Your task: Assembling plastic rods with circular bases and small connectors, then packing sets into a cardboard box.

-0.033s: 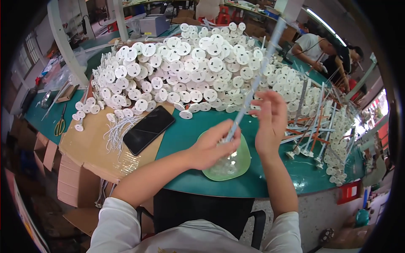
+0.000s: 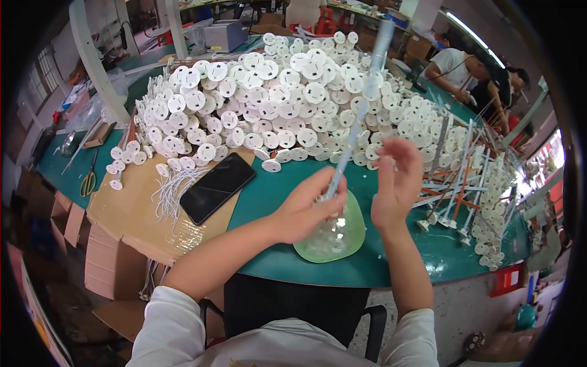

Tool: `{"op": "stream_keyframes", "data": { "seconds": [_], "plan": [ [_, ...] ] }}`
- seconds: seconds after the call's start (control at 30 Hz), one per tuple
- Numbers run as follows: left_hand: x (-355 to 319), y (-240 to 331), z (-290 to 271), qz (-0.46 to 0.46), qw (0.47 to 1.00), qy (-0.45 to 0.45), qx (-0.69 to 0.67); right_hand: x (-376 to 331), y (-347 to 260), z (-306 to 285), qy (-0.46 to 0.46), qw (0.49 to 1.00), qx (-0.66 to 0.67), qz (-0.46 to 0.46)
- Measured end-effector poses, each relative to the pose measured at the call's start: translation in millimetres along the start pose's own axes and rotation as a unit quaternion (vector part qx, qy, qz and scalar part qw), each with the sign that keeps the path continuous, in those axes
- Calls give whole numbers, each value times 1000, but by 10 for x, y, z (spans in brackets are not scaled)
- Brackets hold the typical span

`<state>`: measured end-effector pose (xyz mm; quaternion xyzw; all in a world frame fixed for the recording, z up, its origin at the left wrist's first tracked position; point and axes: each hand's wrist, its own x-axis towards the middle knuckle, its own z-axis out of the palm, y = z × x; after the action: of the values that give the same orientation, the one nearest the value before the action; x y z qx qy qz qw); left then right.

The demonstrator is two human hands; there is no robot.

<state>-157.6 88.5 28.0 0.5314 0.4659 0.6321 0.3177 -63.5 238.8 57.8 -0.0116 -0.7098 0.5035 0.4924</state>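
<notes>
My left hand (image 2: pixel 306 211) is closed around the lower end of a long thin white rod (image 2: pixel 361 104) that slants up and away to the right. To the right of the rod is my right hand (image 2: pixel 396 183), fingers apart and holding nothing. Under both hands, near the front edge of the green table (image 2: pixel 428 251), sits a shallow green dish (image 2: pixel 351 241) with small clear parts in it. A big heap of white round discs (image 2: pixel 275 92) fills the table behind.
A black phone (image 2: pixel 217 186) and a bundle of white wires (image 2: pixel 168 189) lie on a cardboard sheet (image 2: pixel 128 217) at left. Scissors (image 2: pixel 88 180) lie further left. Several rods on disc bases (image 2: pixel 465 177) are stacked at right. Other people (image 2: pixel 471 73) work at the back right.
</notes>
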Motion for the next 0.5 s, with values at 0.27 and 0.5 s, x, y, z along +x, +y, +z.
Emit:
{"op": "stream_keyframes", "data": {
  "seconds": [0.27, 0.5],
  "plan": [
    [39, -70, -104, -47, 989, 77, -116, -264, 105, 155, -121, 901, -205, -363],
    [19, -117, -56, -63, 988, 88, -110, -285, 80, 209, -81, 907, -214, -354]
  ]
}}
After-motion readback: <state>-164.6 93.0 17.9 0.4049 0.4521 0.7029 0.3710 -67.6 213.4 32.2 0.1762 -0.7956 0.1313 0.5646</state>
